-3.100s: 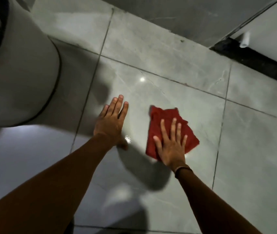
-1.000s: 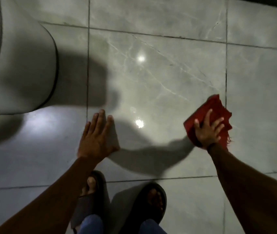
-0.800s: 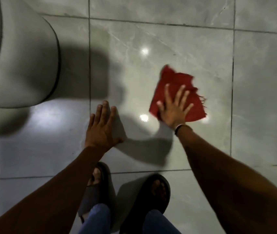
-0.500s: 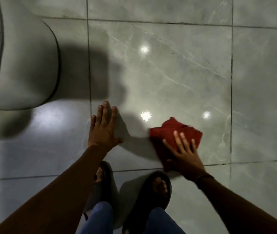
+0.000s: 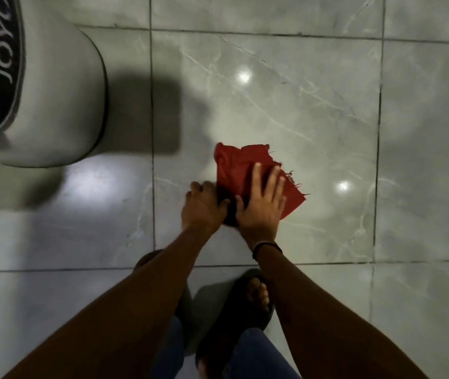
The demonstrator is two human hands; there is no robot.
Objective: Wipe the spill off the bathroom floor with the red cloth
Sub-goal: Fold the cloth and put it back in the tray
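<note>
Pressing red cloth (image 5: 241,170) flat, right hand (image 5: 261,207), left hand (image 5: 203,207) beside, toilet base (image 5: 59,99) far left

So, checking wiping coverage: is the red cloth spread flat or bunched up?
Mostly spread: the red cloth lies flat under the right hand, frayed edge showing, though its near-left corner gathers beside the left hand.

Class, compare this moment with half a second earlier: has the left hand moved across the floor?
Yes. The left hand has moved right, away from the vertical grout line it lay beside, and now touches the red cloth next to the right hand.
</note>
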